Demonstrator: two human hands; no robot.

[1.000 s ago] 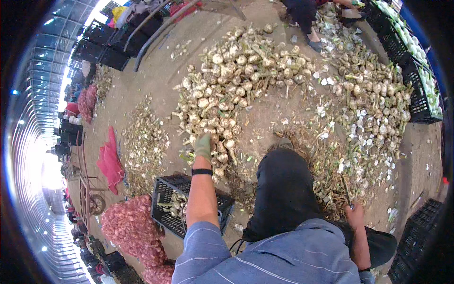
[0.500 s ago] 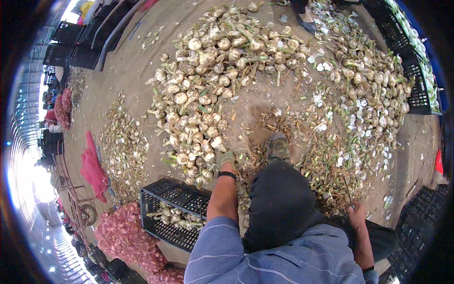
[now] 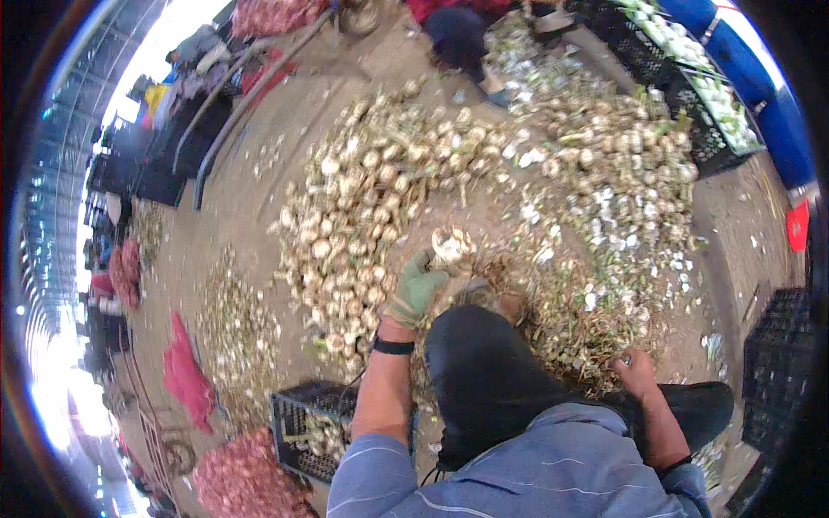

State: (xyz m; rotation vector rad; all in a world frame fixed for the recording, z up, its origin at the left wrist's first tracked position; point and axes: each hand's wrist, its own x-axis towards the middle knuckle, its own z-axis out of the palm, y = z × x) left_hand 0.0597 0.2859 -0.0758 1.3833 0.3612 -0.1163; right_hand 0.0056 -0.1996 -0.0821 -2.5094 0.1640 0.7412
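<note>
Head view, gloved left hand (image 3: 415, 287) gripping garlic bulb (image 3: 451, 246), right hand (image 3: 637, 371) (bare) seemingly curled.

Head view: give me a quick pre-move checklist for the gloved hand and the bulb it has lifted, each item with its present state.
1. Grip: the left hand, in a green glove, is closed on one garlic bulb: ok.
2. Bulb lifted off the garlic pile: appears ok.
3. Black crate by the left elbow is open-topped with room left; a few bulbs lie inside: ok.
4. Right hand rests low on the trimmings, apart from the bulb; whether it holds a tool: cannot tell.
5. Stalk and roots on the held bulb: cannot tell, the picture is blurred.
6. Another person stands at the pile's far edge, well away from both hands: ok.
</note>
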